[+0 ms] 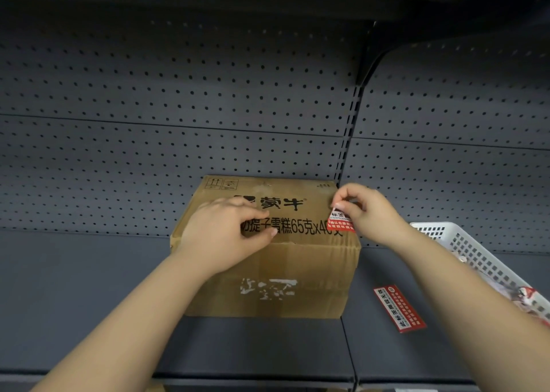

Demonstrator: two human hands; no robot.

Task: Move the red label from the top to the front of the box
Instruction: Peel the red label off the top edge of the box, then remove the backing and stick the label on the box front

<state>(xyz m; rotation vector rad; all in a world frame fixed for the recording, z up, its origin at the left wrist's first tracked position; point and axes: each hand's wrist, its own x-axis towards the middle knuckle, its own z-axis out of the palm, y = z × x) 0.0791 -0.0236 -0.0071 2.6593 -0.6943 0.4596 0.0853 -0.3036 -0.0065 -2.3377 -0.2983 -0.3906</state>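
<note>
A brown cardboard box [300, 275] with black printed characters stands on a dark grey shelf. A red label [340, 221] with white print hangs over the right part of the box top. My right hand [364, 210] pinches the label's upper edge between thumb and fingers, and part of the label looks lifted off the cardboard. My left hand [226, 231] rests palm down on the left part of the box top, its fingers curled over the print. The front face of the box shows a patch of torn white residue [268, 289].
A second red label strip [399, 308] lies flat on the shelf to the right of the box. A white perforated basket [476, 254] sits at the far right with a packet in it. Grey pegboard [208, 108] backs the shelf, and an upper shelf overhangs.
</note>
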